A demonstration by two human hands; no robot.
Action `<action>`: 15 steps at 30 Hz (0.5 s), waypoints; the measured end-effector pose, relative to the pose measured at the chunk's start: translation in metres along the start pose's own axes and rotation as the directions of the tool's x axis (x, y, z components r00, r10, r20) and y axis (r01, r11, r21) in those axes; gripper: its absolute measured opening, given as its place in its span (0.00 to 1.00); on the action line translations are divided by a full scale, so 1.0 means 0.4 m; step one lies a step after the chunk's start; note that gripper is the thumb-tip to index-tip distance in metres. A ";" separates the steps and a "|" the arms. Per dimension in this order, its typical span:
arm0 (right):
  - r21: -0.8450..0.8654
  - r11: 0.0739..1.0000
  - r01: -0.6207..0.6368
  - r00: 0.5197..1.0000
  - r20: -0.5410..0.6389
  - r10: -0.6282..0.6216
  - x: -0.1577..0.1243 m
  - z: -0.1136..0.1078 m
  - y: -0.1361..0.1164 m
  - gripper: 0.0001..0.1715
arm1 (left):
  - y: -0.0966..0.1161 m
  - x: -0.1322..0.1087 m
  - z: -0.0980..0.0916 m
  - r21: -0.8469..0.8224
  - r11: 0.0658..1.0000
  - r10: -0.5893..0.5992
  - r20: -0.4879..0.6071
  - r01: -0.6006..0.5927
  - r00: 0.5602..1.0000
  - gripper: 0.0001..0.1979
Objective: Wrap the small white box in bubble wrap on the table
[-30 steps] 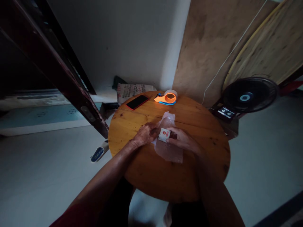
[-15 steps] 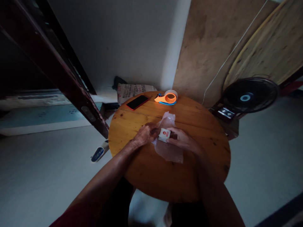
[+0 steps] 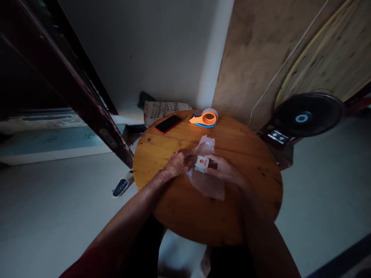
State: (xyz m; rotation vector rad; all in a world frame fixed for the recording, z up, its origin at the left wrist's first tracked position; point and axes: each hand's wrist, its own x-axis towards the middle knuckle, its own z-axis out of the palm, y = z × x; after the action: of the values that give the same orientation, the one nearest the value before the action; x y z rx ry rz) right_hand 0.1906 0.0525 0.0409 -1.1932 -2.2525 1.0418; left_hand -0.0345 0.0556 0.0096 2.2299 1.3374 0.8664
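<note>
White box (image 3: 202, 165) over plastic sheet (image 3: 207, 186)

Right hand (image 3: 222, 168) pinches it; left hand (image 3: 179, 162) curls opposite — whether gripping, I cannot tell. Positioning it between them seems the step — next move probably calls for steady pinching.

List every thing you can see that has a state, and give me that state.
Small box: printed face up, held by the right hand.
Left hand: curled beside the box; contact unclear.
Plastic sheet: spread on the table, beneath the box.
Phone: lying face up, screen dark.
Tape dispenser: on the table, roll fitted.
Fan: cannot tell whether it is running.
</note>
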 end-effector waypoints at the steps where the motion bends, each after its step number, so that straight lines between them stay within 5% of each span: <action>1: -0.001 1.000 0.000 1.000 0.002 0.000 0.000 0.000 -0.001 0.18 | 0.001 0.000 0.000 0.002 1.000 -0.006 0.002 0.006 1.000 0.09; 15: -0.028 0.999 0.037 0.999 0.011 -0.037 0.003 -0.004 -0.004 0.24 | -0.010 0.001 0.007 0.021 1.000 -0.004 0.030 0.004 1.000 0.18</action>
State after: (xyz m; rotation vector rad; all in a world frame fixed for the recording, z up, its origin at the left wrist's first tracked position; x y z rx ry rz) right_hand 0.1901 0.0536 0.0429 -1.1553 -2.2960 1.0082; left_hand -0.0351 0.0578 0.0050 2.2468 1.3432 0.8178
